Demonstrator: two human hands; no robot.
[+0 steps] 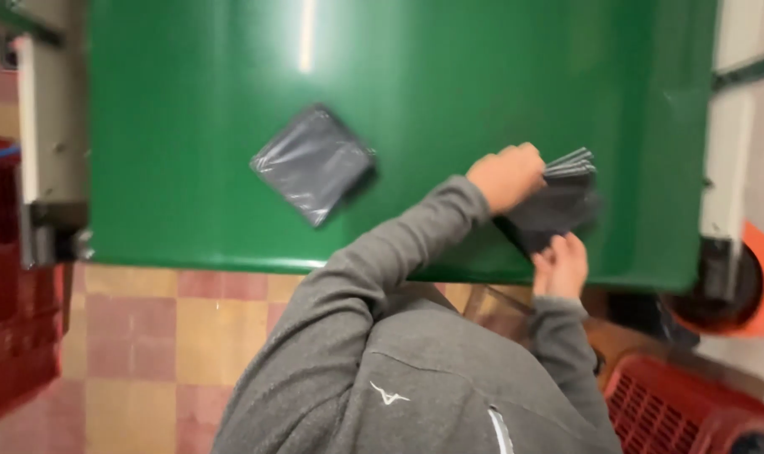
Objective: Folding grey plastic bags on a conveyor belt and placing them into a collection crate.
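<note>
grey sleeve [382, 277] nearest; left hand [506, 176] and right hand [560, 265] both clasp bag stack [558, 206].

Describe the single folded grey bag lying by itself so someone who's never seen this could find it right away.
Start at the big green table. Near its middle lies one flat folded grey bag, turned like a diamond. Unlike the fanned grey stack by the table's near edge, held between the left hand and right hand, nothing touches it.
</note>
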